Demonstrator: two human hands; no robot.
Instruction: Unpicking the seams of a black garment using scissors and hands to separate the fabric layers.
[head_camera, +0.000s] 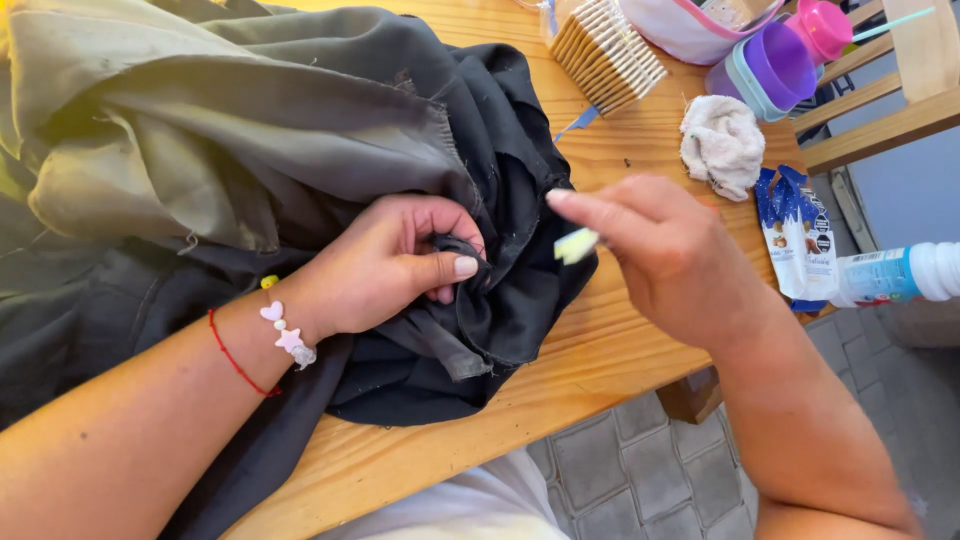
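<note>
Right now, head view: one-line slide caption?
Left hand pinches bunched black fabric on a wooden table; right hand holds a small pale tool.

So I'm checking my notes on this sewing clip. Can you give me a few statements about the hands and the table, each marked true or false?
1. The left hand pinches a fold of the black fabric. True.
2. The right hand holds a pair of scissors. False: it holds a small pale yellow-white object between its fingertips.
3. A crumpled white cloth lies on the wooden table. True.
4. The left wrist is bare. False: it wears a red string and a bead bracelet.
5. A purple container stands at the far right. True.
</note>
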